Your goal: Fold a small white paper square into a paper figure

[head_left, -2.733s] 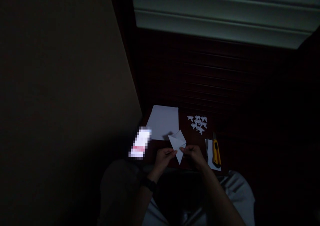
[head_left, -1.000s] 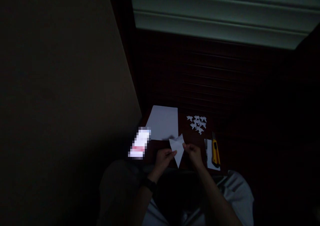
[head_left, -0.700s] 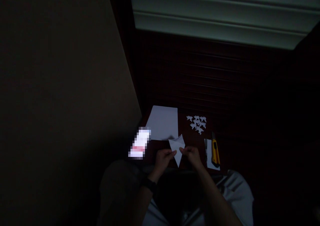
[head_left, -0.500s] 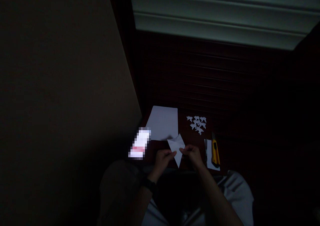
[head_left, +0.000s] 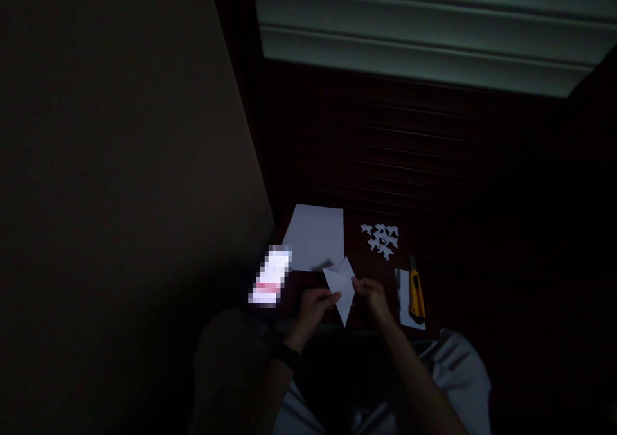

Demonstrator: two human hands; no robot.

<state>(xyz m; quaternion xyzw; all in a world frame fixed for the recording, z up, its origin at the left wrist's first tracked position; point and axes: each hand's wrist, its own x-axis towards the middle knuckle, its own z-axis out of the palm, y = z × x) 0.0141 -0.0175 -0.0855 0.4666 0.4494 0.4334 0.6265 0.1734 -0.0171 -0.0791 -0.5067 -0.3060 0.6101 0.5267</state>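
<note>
In dim light I hold a folded white paper piece, pointed like a kite, above the near edge of a small dark table. My left hand pinches its left side with the fingers closed. My right hand pinches its right edge, fingers closed too. A dark watch sits on my left wrist.
A stack of white sheets lies behind the hands. Several small folded paper figures sit at the back right. A yellow utility knife rests on a paper strip at the right. A lit phone screen lies left. A wall rises at the left.
The paper piece has been turned and shifted slightly between my fingers; my right hand's pinch moved along its right edge. Everything on the table stayed put.
</note>
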